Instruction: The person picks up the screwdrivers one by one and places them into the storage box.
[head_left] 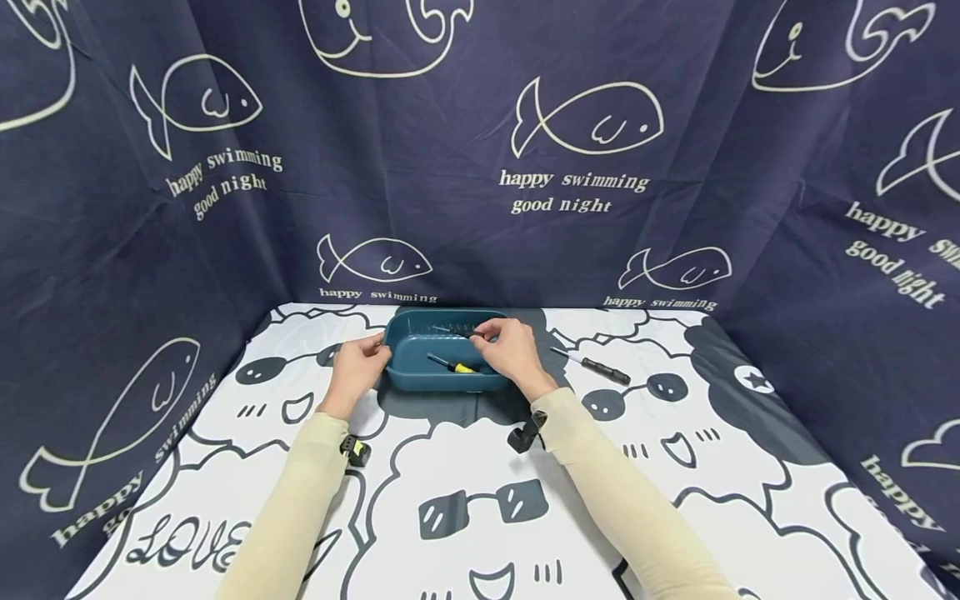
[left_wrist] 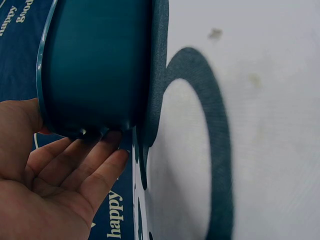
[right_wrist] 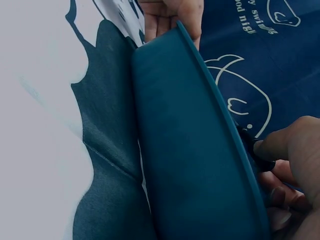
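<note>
Sleeves [head_left: 630,492] are spanning near cloth [head_left: 450,458]; L hand [head_left: 358,367] is gripping far bin [head_left: 442,382] at its left end, R hand [head_left: 512,346] is pinching blk tool [right_wrist: 262,162] over bin's right end. Yel driver [head_left: 462,368] is lying inside, blk driver [head_left: 606,370] outside, to right.

Cloth-covered table [head_left: 457,457], white cartoon print; on it teal bin [head_left: 442,382], to right black-handled tool [head_left: 596,366], probably screwdriver.

Curtained booth [head_left: 82,283], navy fish-print drapes [head_left: 450,192] on three sides, cartoon tablecloth [head_left: 450,454]
</note>
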